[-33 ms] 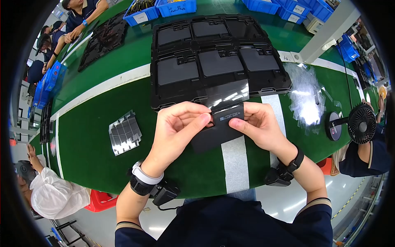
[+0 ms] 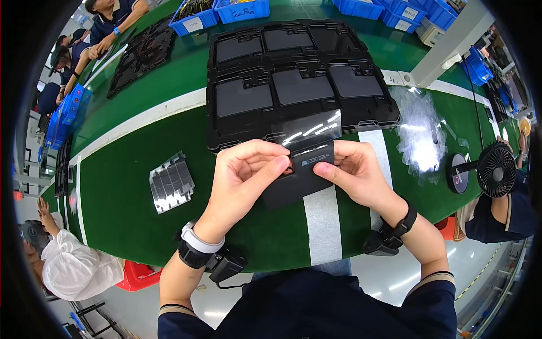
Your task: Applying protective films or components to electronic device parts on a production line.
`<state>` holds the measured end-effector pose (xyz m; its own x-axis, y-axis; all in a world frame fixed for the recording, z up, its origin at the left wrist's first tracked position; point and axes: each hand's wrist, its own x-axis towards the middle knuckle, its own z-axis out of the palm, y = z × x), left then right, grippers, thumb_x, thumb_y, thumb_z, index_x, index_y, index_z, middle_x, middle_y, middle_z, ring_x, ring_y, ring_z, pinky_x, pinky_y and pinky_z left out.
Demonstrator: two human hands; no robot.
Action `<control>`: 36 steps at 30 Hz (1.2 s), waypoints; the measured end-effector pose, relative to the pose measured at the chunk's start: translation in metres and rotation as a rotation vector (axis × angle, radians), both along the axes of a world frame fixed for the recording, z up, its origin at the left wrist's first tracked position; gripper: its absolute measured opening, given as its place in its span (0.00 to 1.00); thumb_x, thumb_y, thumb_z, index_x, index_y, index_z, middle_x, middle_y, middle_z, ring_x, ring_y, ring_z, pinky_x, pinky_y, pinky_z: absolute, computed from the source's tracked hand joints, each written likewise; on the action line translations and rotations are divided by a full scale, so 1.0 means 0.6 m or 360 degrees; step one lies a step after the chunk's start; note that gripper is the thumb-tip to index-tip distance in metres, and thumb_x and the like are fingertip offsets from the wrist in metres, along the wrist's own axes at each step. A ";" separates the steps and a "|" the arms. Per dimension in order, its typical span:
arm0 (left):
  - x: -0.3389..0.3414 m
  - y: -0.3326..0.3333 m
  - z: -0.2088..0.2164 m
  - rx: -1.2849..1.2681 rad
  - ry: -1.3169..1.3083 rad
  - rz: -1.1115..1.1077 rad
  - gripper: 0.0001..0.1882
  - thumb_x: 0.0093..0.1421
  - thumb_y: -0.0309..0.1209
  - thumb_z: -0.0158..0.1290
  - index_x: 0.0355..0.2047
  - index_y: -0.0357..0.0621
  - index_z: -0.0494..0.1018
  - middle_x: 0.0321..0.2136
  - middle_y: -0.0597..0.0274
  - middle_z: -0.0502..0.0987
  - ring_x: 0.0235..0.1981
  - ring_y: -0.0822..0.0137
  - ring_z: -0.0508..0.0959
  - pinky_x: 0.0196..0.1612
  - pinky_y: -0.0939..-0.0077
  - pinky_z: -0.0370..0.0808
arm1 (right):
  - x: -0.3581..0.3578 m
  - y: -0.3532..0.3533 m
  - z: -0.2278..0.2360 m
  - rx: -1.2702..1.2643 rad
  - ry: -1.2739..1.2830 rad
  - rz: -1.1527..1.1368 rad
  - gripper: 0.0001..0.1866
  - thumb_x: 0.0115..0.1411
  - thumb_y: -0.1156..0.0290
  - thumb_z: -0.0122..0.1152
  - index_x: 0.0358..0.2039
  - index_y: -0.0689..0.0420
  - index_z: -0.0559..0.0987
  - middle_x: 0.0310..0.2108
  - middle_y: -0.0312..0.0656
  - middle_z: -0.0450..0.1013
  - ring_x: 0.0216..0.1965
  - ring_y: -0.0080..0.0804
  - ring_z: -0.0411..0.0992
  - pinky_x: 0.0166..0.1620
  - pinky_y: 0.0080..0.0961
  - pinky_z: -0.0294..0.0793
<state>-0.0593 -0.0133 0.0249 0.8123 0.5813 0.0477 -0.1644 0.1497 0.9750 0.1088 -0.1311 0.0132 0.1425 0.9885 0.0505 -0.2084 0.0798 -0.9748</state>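
I hold a flat black pack [image 2: 302, 183] with small white print on its face, tilted up over the table. My left hand [image 2: 245, 178] is closed, thumb and forefinger pinching at the pack's left upper edge by a small notch; what exactly sits between the fingertips is hidden. My right hand [image 2: 358, 172] grips the right side, its thumb pressed on the face and its fingers behind. A clear, shiny film [image 2: 310, 130] stands up from the pack's upper edge. Just beyond lies a black moulded tray [image 2: 226, 125] with flat dark grey pieces in its pockets.
On the green table, printed film strips [image 2: 172, 182] lie left and a pile of clear films [image 2: 419, 135] right, near a small black fan [image 2: 497, 169]. A white post [image 2: 451, 48] rises at the back right. Blue bins [image 2: 243, 10] line the far side. Co-workers sit around.
The clear film above the pack has shifted slightly and its glare has changed. Both hands and the pack stay where they were.
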 end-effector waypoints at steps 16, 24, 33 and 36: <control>0.003 -0.014 -0.008 -0.0002 0.0030 0.0108 0.07 0.53 0.19 0.55 0.33 0.36 0.73 0.34 0.60 0.75 0.36 0.73 0.76 0.39 0.82 0.74 | -0.011 0.002 -0.007 -0.0018 -0.0084 -0.0120 0.08 0.56 0.78 0.57 0.37 0.65 0.76 0.31 0.35 0.73 0.35 0.18 0.70 0.38 0.17 0.72; 0.009 -0.030 -0.018 0.0601 -0.0179 0.0506 0.04 0.47 0.16 0.58 0.24 0.35 0.75 0.37 0.55 0.74 0.38 0.69 0.75 0.42 0.79 0.72 | -0.020 0.003 -0.013 0.0148 -0.0451 -0.0383 0.06 0.53 0.77 0.60 0.29 0.68 0.75 0.24 0.40 0.73 0.28 0.18 0.72 0.28 0.17 0.76; 0.001 -0.004 -0.011 0.0136 -0.0081 0.0126 0.08 0.50 0.18 0.58 0.32 0.34 0.76 0.37 0.52 0.76 0.37 0.68 0.77 0.43 0.78 0.75 | -0.003 0.004 -0.006 0.0007 -0.0328 -0.0194 0.08 0.54 0.76 0.59 0.33 0.67 0.77 0.27 0.37 0.74 0.30 0.19 0.73 0.31 0.17 0.75; -0.003 0.002 -0.011 -0.0035 -0.0011 0.0053 0.06 0.51 0.19 0.57 0.32 0.34 0.76 0.32 0.56 0.77 0.33 0.71 0.78 0.39 0.81 0.75 | -0.002 0.002 -0.003 0.0002 -0.0293 -0.0051 0.08 0.55 0.75 0.59 0.34 0.66 0.77 0.28 0.37 0.74 0.32 0.18 0.72 0.34 0.17 0.74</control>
